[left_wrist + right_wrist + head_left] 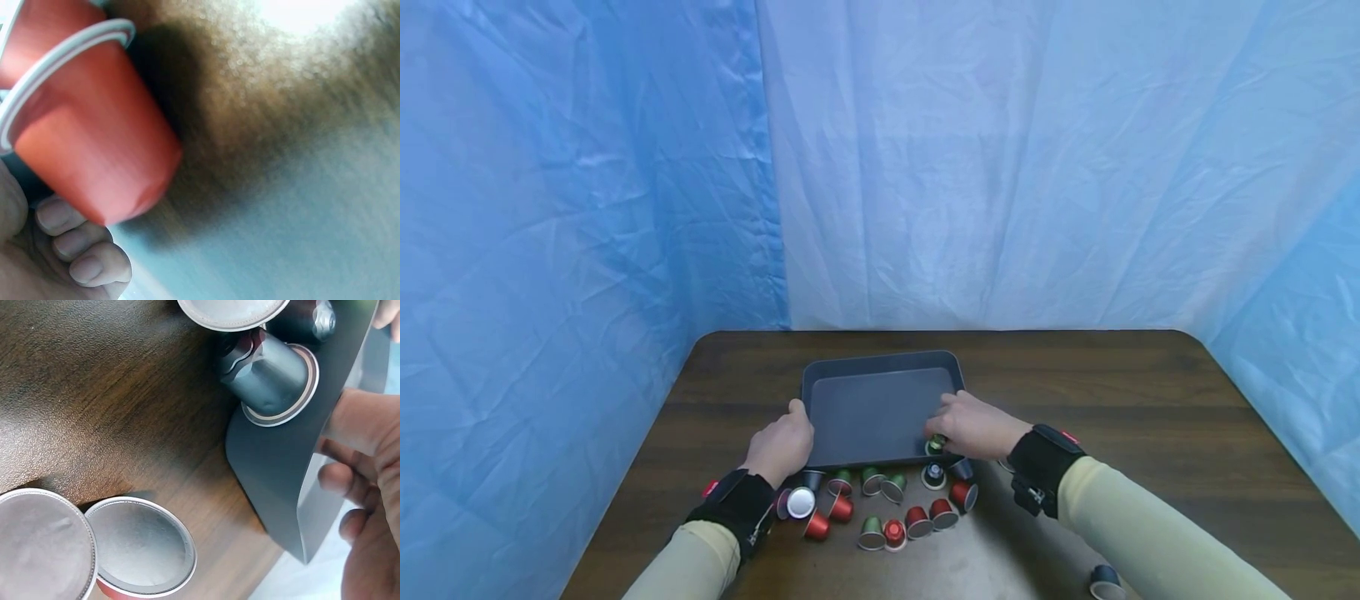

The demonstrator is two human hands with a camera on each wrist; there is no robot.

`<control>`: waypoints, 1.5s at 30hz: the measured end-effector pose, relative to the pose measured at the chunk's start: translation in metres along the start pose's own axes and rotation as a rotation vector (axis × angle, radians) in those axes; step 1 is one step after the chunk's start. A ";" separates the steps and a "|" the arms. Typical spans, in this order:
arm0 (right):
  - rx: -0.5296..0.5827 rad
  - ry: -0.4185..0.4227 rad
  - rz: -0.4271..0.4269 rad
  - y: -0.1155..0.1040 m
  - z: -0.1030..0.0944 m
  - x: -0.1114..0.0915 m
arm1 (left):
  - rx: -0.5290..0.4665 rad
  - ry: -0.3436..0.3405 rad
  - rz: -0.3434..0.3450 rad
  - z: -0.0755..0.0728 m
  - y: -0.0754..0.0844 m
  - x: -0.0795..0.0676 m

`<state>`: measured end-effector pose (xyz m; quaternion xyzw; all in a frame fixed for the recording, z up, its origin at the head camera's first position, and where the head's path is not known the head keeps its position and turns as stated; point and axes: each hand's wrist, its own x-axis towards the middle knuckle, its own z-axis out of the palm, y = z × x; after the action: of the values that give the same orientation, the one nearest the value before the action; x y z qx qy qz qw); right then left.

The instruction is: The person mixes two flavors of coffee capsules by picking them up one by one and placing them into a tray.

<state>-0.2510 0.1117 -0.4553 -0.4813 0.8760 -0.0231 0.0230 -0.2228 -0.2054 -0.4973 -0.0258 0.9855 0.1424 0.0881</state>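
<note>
Inside the near right corner of the grey tray (865,417), a green capsule (935,447) sits just within the near rim, directly below the fingertips of your right hand (973,423). This is the governing relation: the capsule lies beneath and slightly nearer to you than those fingertips. Its pale rim faces down and its body rises toward your fingers, so the long axis appears roughly upright, though any slight tilt cannot be told. Your right hand is far the nearer; your left hand (781,443) lies across at the tray's opposite side.

Note the pose: your right forearm comes in from beyond the tray's right side, angling forward and inward, with the hand over the right rim. Its fingers are curled, thumb brought in, and appear to pinch the capsule; the contact itself is partly hidden. Your left hand is closed at the tray's left rim, fingers bent, apparently gripping that edge.

In front of the tray's near rim, loose capsules are scattered on the table (1150,433): red capsules (917,522), a white-faced capsule (801,502) and others. A dark capsule (1107,582) lies well apart, to the tray's right and nearer to you.
</note>
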 end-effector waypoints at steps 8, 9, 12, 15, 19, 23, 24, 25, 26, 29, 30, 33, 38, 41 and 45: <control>0.007 0.041 0.007 0.002 -0.003 -0.007 | -0.003 0.003 0.003 0.001 0.000 0.000; 0.012 0.054 0.011 0.002 -0.004 -0.008 | -0.001 0.004 0.003 0.001 0.000 0.000; 0.023 0.111 0.015 0.004 -0.008 -0.013 | -0.003 0.001 0.002 0.001 0.000 0.000; 0.022 0.157 0.025 0.006 -0.014 -0.019 | -0.003 -0.001 0.002 0.001 -0.001 0.000; 0.025 0.185 0.055 0.010 -0.023 -0.027 | 0.004 -0.001 0.000 0.001 -0.002 0.001; 0.037 0.188 0.103 0.013 -0.027 -0.033 | 0.003 -0.005 -0.004 0.000 -0.002 0.001; 0.037 0.188 0.111 0.014 -0.027 -0.034 | 0.003 -0.006 -0.005 -0.001 -0.002 0.001; 0.036 0.189 0.115 0.014 -0.027 -0.036 | 0.002 -0.006 -0.006 -0.001 -0.002 0.001; 0.036 0.192 0.120 0.015 -0.027 -0.037 | -0.001 -0.011 -0.010 -0.001 -0.001 0.001; 0.034 0.197 0.141 0.018 -0.027 -0.041 | -0.008 -0.021 -0.018 -0.002 -0.001 0.002; 0.036 0.200 0.148 0.019 -0.027 -0.043 | -0.010 -0.024 -0.020 -0.002 -0.001 0.002; 0.038 0.202 0.180 0.021 -0.027 -0.047 | -0.016 -0.028 -0.020 -0.003 -0.001 0.001; 0.042 0.215 0.227 0.022 -0.028 -0.056 | -0.021 -0.028 -0.016 -0.004 0.000 0.001; 0.038 0.216 0.253 0.024 -0.026 -0.061 | -0.024 -0.033 -0.021 -0.004 0.000 0.001; 0.040 0.192 0.309 0.025 -0.023 -0.068 | -0.026 -0.042 -0.035 -0.004 0.002 0.002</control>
<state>-0.2372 0.1825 -0.4328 -0.3359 0.9370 -0.0826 -0.0476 -0.2256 -0.2052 -0.4930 -0.0413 0.9809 0.1540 0.1110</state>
